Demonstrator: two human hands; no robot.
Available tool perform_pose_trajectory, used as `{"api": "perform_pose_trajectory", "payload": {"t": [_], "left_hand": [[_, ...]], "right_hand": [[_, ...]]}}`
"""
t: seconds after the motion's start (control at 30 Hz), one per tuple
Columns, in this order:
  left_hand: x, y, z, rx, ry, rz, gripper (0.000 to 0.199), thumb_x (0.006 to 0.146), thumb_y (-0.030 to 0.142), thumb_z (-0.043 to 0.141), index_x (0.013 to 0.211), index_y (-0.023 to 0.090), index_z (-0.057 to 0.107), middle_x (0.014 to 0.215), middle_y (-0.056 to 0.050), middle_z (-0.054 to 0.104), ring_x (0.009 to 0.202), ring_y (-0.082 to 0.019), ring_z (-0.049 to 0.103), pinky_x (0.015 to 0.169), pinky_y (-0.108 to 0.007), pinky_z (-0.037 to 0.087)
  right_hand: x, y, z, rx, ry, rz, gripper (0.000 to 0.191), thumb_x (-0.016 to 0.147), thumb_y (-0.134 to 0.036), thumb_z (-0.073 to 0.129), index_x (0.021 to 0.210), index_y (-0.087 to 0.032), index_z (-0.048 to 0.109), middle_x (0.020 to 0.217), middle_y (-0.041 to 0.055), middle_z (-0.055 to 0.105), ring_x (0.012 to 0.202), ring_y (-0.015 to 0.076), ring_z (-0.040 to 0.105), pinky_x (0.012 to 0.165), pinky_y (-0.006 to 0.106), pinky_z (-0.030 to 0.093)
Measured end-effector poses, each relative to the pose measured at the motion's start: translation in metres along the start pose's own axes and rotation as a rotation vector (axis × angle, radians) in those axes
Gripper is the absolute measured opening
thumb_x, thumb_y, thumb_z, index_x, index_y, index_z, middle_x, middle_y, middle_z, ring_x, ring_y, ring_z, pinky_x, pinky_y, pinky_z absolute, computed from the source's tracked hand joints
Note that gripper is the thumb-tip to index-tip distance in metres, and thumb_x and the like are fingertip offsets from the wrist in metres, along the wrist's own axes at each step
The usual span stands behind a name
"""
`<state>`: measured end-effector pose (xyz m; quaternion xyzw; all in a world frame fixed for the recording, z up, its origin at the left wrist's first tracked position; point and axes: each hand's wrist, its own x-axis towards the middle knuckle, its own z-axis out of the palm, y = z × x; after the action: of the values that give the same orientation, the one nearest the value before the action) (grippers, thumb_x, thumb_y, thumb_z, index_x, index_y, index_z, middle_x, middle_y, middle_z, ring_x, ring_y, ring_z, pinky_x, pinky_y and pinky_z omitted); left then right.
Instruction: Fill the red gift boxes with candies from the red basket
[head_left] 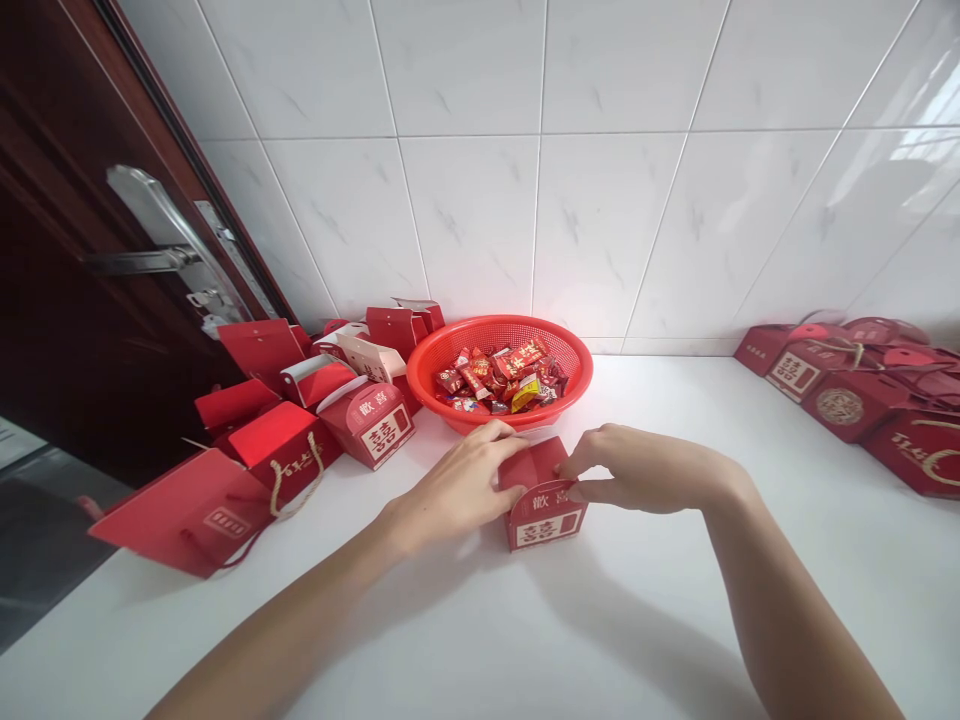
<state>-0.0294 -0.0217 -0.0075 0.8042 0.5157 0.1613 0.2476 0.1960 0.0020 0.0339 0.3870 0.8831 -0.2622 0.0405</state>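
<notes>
A small red candy box [546, 515] with white printed characters stands upright on the white table in front of me, its top flaps partly folded. My left hand [472, 475] grips its left side, thumb on the front flap and fingers toward the back. From the right, my right hand [619, 465] pinches the box's right edge between thumb and fingers. What is inside the box cannot be seen. Just behind it sits a red plastic basket [574, 388] holding many wrapped candies [499, 380], mostly red with one yellow.
Several red gift boxes [281, 455], some with raised lids and rope handles, crowd the left side beside a dark door [67, 230]. More closed red boxes [855, 400] line the right. A tiled wall [472, 220] bounds the white table [480, 640] at the back.
</notes>
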Motion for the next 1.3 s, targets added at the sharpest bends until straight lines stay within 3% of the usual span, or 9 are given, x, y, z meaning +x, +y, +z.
{"api": "perform_pose_trajectory", "payload": {"t": [0.17, 0.47, 0.83, 1.03, 1.3], "left_hand": [[0.0007, -0.0022, 0.0007, 0.018, -0.004, 0.016, 0.044, 0.088, 0.028, 0.065, 0.132, 0.021, 0.065, 0.131, -0.008, 0.061, 0.126, -0.029, 0.058, 0.104, -0.041, 0.05], [-0.0001, -0.0029, 0.0003, 0.018, 0.017, 0.025, 0.044, 0.087, 0.031, 0.066, 0.13, 0.023, 0.067, 0.13, -0.008, 0.063, 0.122, -0.03, 0.062, 0.103, -0.04, 0.052], [-0.0005, 0.0009, -0.0017, 0.001, 0.006, 0.061, 0.043, 0.089, 0.029, 0.064, 0.132, 0.028, 0.067, 0.13, -0.006, 0.063, 0.122, -0.028, 0.061, 0.099, -0.037, 0.053], [-0.002, 0.0012, -0.0034, 0.014, -0.017, 0.04, 0.05, 0.09, 0.027, 0.062, 0.14, 0.029, 0.061, 0.134, -0.008, 0.061, 0.125, -0.03, 0.058, 0.1, -0.039, 0.052], [-0.0032, -0.0008, -0.0065, 0.036, 0.007, 0.041, 0.049, 0.092, 0.033, 0.062, 0.141, 0.03, 0.059, 0.139, -0.006, 0.059, 0.128, -0.03, 0.058, 0.104, -0.041, 0.051]], "right_hand": [[0.0011, -0.0004, -0.0001, -0.002, -0.029, -0.004, 0.028, 0.094, -0.023, 0.051, 0.069, -0.019, 0.062, 0.072, 0.0015, 0.06, 0.063, 0.0141, 0.047, 0.056, 0.025, 0.034], [0.0027, 0.0016, 0.0009, -0.003, -0.043, -0.02, 0.03, 0.093, -0.022, 0.05, 0.063, -0.019, 0.045, 0.069, 0.0005, 0.057, 0.068, 0.0151, 0.046, 0.06, 0.026, 0.034], [0.0041, 0.0019, 0.0016, -0.039, -0.027, -0.031, 0.026, 0.091, -0.022, 0.051, 0.065, -0.019, 0.053, 0.071, 0.0018, 0.062, 0.073, 0.0173, 0.052, 0.06, 0.026, 0.036], [0.0011, 0.0009, -0.0004, -0.002, 0.02, -0.005, 0.016, 0.089, -0.029, 0.06, 0.086, -0.022, 0.074, 0.082, 0.0045, 0.069, 0.072, 0.0188, 0.059, 0.059, 0.026, 0.039], [-0.0029, 0.0002, -0.0023, 0.024, 0.015, -0.002, 0.02, 0.091, -0.035, 0.061, 0.099, -0.024, 0.075, 0.092, 0.0063, 0.073, 0.08, 0.0217, 0.063, 0.059, 0.027, 0.041]]}}
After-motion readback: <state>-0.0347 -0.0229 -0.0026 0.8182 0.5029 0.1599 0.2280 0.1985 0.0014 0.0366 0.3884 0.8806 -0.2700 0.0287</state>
